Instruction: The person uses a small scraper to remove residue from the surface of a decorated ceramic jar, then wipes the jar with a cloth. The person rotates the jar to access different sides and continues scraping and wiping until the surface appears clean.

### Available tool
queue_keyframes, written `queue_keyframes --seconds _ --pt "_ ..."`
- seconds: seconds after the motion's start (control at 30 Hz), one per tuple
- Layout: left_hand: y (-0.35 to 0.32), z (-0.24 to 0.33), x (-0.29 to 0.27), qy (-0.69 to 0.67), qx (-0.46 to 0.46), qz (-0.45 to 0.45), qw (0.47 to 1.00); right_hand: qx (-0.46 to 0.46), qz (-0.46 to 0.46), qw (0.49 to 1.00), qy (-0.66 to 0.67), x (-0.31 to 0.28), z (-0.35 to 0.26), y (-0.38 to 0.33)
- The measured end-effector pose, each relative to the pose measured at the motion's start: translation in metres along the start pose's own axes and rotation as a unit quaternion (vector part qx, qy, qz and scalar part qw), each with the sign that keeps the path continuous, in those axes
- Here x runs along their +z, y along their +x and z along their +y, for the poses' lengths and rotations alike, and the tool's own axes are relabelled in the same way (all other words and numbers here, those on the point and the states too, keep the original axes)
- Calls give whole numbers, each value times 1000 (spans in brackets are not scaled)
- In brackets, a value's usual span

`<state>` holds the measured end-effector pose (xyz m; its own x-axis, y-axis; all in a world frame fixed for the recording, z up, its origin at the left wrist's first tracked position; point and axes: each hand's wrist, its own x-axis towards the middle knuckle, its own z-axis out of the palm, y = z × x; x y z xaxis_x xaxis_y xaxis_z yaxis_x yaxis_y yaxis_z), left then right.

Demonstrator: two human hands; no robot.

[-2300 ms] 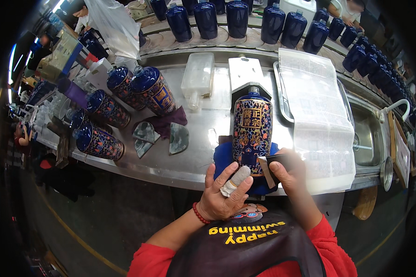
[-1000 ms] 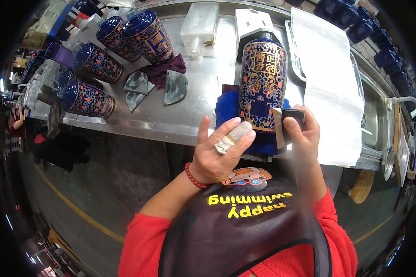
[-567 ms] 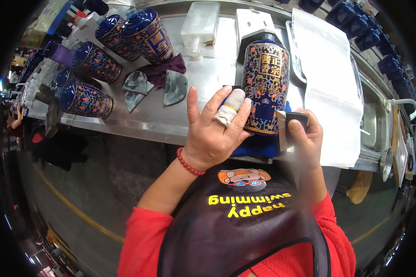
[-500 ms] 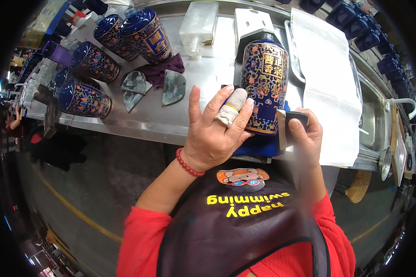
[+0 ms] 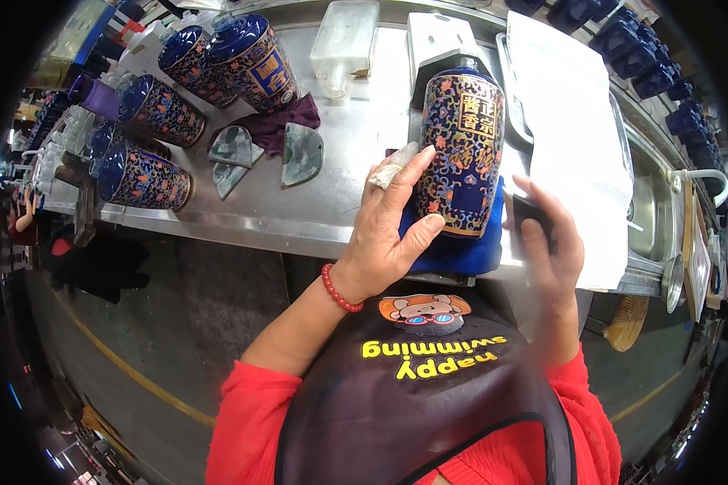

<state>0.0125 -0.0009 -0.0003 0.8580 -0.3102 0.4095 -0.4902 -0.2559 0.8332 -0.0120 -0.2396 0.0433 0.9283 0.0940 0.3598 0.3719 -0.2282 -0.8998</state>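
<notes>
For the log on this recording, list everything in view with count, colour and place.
Front bottle: one, patterned blue, centre
Blue cloth: one, blue, under front bottle
Dark pad: one, black, right of front bottle
White block: one, white, behind front bottle
Clear bottle: one, colourless, left of white block
Left bottles: five, patterned blue, left
Purple cloth: one, purple, beside left bottles
Mottled pads: three, green-grey, left of centre
Paper: white, right, count unclear
Sink: one, metallic, far right
Plain bottles: several, dark blue, upper right
Counter: one, metallic, underneath
Apron: one, dark, bottom
Left hand: one, red bracelet, front bottle's left edge
Right hand: one, blurred, holding dark pad
</notes>
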Motion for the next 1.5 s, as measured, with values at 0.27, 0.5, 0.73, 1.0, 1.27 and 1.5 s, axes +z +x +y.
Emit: queue_keyframes --seconds 0.27,0.5,0.73,1.0,1.27,1.5 --pt "2 -2 2 -68 -3 21 997 -211 -148 866 -429 17 -10 -6" --pt "0 -4 7 -85 -8 48 995 -245 -127 872 -404 18 -6 -6" --pt "1 -6 7 -59 12 53 997 -260 -120 876 -389 20 -4 -5" --pt "0 -6 7 -54 2 53 997 -274 -124 871 -388 15 3 -5" --pt "1 -2 12 14 4 57 998 -260 -80 889 -368 13 14 -13" --pt "3 -2 10 -5 1 41 999 -256 -82 894 -359 9 18 -16"
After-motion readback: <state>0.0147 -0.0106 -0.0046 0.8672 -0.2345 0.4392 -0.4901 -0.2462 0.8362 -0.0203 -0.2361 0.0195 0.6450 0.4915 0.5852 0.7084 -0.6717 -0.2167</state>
